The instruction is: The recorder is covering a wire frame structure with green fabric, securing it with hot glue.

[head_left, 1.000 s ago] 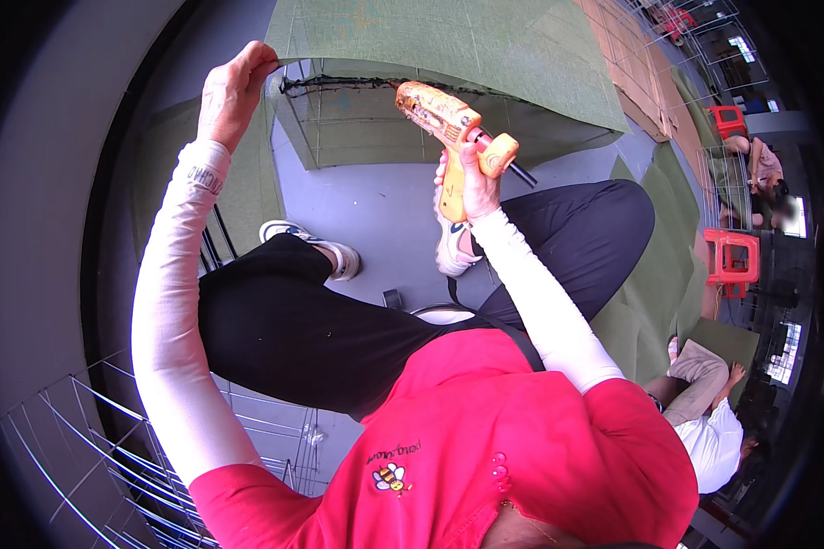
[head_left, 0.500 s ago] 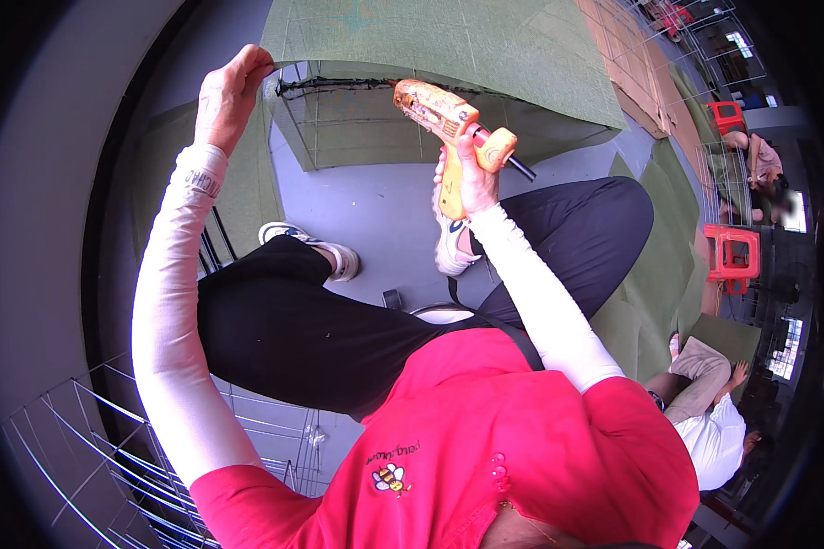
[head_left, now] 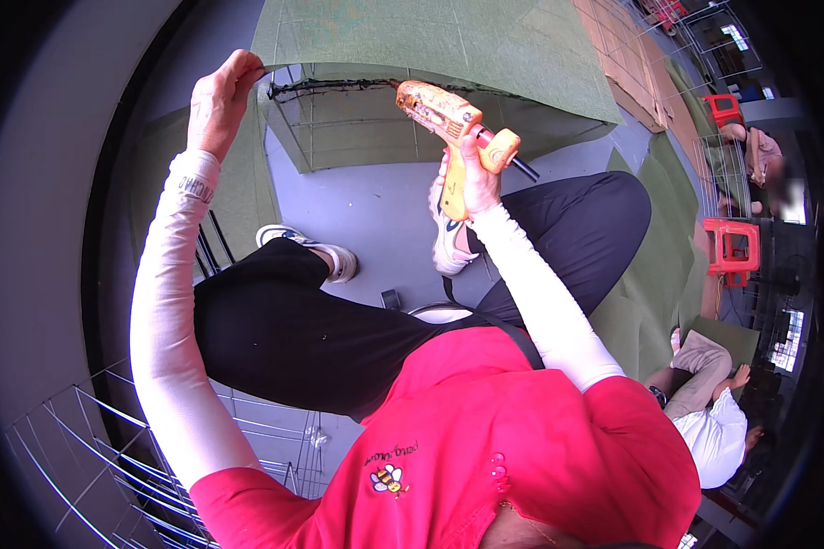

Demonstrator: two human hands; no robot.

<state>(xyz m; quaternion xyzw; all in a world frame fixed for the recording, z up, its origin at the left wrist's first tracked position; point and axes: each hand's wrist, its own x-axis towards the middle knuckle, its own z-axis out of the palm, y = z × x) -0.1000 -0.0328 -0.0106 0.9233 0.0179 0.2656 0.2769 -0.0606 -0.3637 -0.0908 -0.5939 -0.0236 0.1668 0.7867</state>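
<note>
At the upper left, my left hand [head_left: 218,105] is closed in a pinch on the corner of a green mesh-like sheet [head_left: 430,37]. It holds the sheet's near edge up from a wire frame [head_left: 304,119]. A black, uneven line of glue [head_left: 334,85] runs along the frame's top edge beneath the sheet. My right hand [head_left: 478,178] is wrapped round the handle of an orange hot glue gun [head_left: 441,112], stained brown towards its front. A black glue stick [head_left: 525,168] sticks out of its back. The gun's nozzle points left, at the black line; whether it touches cannot be made out.
Wire grid panels [head_left: 146,457] stand at the lower left. More green sheets [head_left: 655,247] lie to the right, beside a cardboard sheet [head_left: 627,64]. Red stools [head_left: 731,245] stand farther right. Two other people [head_left: 710,403] sit on that side. My legs are bent below the frame.
My left hand has shifted slightly left and down with the sheet's corner. The glue gun has moved very slightly right and down; both grips stay the same.
</note>
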